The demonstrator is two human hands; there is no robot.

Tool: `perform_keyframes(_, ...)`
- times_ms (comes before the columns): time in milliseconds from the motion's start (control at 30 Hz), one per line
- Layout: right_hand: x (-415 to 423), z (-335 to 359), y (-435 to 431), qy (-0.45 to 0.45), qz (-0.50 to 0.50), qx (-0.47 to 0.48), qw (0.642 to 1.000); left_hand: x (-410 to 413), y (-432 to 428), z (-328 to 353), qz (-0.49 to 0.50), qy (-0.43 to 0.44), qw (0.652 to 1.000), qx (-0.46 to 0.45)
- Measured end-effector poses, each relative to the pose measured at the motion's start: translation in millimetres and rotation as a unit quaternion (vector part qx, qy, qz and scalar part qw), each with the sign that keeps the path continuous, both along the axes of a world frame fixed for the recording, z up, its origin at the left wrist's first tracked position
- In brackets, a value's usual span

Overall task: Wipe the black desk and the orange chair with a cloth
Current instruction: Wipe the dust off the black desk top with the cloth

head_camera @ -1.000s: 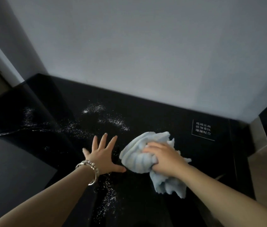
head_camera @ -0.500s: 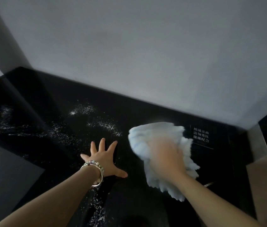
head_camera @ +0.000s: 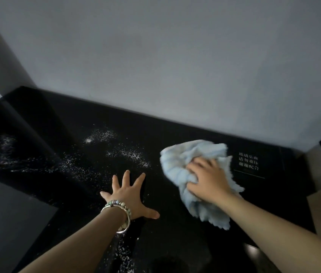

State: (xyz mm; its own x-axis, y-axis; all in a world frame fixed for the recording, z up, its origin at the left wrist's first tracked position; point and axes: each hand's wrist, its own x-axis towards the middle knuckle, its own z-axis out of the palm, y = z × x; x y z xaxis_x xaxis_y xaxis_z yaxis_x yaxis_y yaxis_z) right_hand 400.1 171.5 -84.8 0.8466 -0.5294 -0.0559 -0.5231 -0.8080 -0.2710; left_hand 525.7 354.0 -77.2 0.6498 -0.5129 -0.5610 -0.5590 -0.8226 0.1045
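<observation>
A plain grey wall (head_camera: 175,66) fills the far half of the view. Its lower edge meets the back of a glossy black desk (head_camera: 167,237), which stretches from the far left corner across to the right. The desk top is dark and reflective.

White specks (head_camera: 128,154) lie scattered over the left and middle of the desk. They are thickest in two patches toward the far side, with a thinner trail running near between the person's forearms.

A light blue ribbed cloth (head_camera: 183,164) lies bunched on the right part of the desk, just right of the nearest patch of specks. Its frayed edge trails toward the near side, under the wrist.

The right hand (head_camera: 209,180) sits on top of the cloth, its fingers bent into the folds, grasping it and holding it against the desk. The left hand (head_camera: 130,196) is flat on the desk to the left of the cloth and apart from it. It is relaxed, with fingers spread wide and thumb pointing right, and it holds nothing.

White printed lettering (head_camera: 248,161) is on the desk just right of the cloth, too small to read. Beaded and metal bracelets (head_camera: 120,215) circle the left wrist.
</observation>
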Motion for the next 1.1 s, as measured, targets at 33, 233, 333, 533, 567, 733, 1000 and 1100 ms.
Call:
perform_keyframes(33,0,7,2,-0.045,0.023,0.060,0.997,0,0,0,0.000,-0.002,1.000,-0.001)
perform_keyframes(233,5,26,-94,0.034,-0.256,0.020,0.966,0,0,1,-0.001,0.004,1.000,0.002)
perform_keyframes(333,11,17,-100,0.141,-0.295,0.078,0.942,0,-1,2,0.003,0.004,1.000,0.001)
perform_keyframes(533,15,10,-3,0.044,-0.012,-0.059,0.997,-1,0,0,0.006,0.002,1.000,-0.010)
perform_keyframes(567,14,15,-3,0.011,-0.008,-0.048,0.999,-1,1,-1,0.005,0.000,1.000,-0.010)
perform_keyframes(733,19,23,-104,-0.044,-0.201,-0.048,0.977,0,0,0,0.003,0.006,1.000,-0.004)
perform_keyframes(1000,41,4,-71,0.044,-0.141,0.006,0.989,2,-2,-1,0.009,0.005,1.000,-0.007)
perform_keyframes(1100,51,1,-17,-0.028,0.055,-0.027,0.998,1,-1,-2,0.007,0.000,1.000,-0.005)
